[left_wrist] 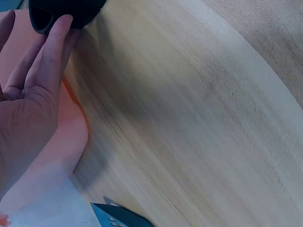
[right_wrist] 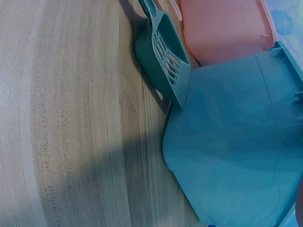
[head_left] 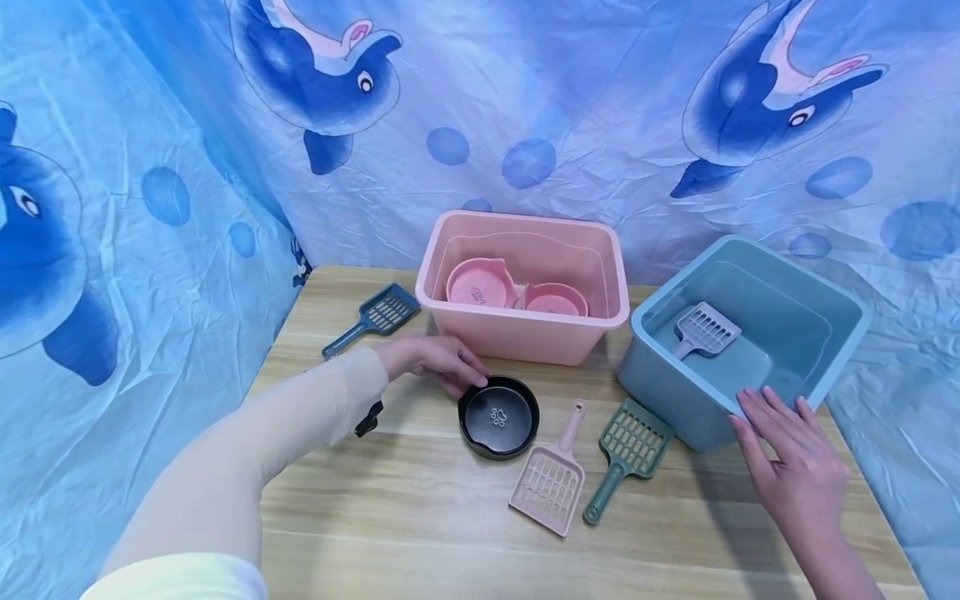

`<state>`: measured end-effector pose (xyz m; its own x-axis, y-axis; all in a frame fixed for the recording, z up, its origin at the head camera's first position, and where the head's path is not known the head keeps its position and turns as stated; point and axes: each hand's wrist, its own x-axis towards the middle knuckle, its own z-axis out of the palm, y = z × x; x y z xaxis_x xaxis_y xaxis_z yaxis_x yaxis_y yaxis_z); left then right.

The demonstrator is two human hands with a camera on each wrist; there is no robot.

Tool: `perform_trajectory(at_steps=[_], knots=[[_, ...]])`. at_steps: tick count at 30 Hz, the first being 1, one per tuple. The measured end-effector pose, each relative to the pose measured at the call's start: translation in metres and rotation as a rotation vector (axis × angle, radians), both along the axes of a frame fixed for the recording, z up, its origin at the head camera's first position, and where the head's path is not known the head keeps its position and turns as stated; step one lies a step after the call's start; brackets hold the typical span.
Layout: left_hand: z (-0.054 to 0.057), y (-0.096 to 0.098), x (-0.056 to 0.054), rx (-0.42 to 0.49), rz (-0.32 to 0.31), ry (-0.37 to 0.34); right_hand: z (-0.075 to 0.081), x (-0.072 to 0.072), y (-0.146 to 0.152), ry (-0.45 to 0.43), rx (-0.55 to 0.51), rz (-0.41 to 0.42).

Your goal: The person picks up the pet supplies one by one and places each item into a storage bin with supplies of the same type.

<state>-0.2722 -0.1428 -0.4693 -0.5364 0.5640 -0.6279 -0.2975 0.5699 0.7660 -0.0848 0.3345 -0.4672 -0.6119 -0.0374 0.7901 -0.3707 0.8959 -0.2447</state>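
My left hand (head_left: 447, 364) pinches the left edge of a black pet bowl (head_left: 501, 418) with a paw print inside. In the left wrist view, fingers (left_wrist: 54, 56) meet the dark bowl (left_wrist: 71, 12) at the top. At the right, my right hand (head_left: 798, 458) rests its extended fingers on the near rim of a blue bin (head_left: 678, 375). Inside that bin lies a lilac litter scoop (head_left: 705, 329). A pink litter scoop (head_left: 551, 483) and a green litter scoop (head_left: 633, 442) lie between the bowl and the blue bin.
Behind the bowl stands a pink bin (head_left: 517, 333) holding two pink bowls, one a pink bowl (head_left: 480, 283) at its left. A dark blue litter scoop (head_left: 382, 312) lies left of it on the wooden table (head_left: 420, 533). A blue dolphin-print cloth (head_left: 480, 92) hangs behind.
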Motion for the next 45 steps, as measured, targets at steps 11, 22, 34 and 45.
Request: perform_trajectory(at_steps=[11, 22, 34, 45], knots=[[-0.004, 0.01, 0.003, -0.09, 0.074, 0.068, 0.002, 0.0, -0.001, 0.002, -0.008, -0.001], [-0.006, 0.017, 0.006, -0.132, 0.129, 0.13, 0.005, -0.001, -0.002, -0.002, -0.006, 0.003], [-0.013, 0.014, 0.007, -0.116, 0.15, 0.183, 0.005, -0.004, -0.003, 0.003, 0.001, 0.02], [-0.001, -0.004, 0.015, -0.084, 0.075, 0.215, 0.004, 0.0, -0.002, -0.001, -0.015, 0.017]])
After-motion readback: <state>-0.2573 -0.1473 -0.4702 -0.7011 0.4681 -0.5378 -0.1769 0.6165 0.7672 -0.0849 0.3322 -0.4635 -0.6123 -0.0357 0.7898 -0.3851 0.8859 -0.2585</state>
